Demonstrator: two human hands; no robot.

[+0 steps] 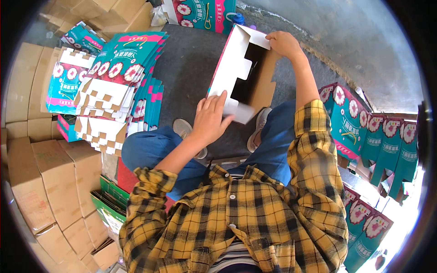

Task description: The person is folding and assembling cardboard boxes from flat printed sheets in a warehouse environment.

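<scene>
At upper centre, we judge the open carton [231, 66] to be mid-shaping, the right hand [284, 44] gripping its upper corner, the left hand [209, 119] loosely spread at its lower end, its flaps [244, 69] next calling for inward folding.

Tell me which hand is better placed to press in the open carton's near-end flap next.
Probably the left hand: it lies right beside that blurred flap, while the right hand is at the far end of the carton.

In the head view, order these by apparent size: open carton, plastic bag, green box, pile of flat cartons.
1. Pile of flat cartons
2. Open carton
3. Green box
4. Plastic bag
True sizes may differ with nearness.
</scene>
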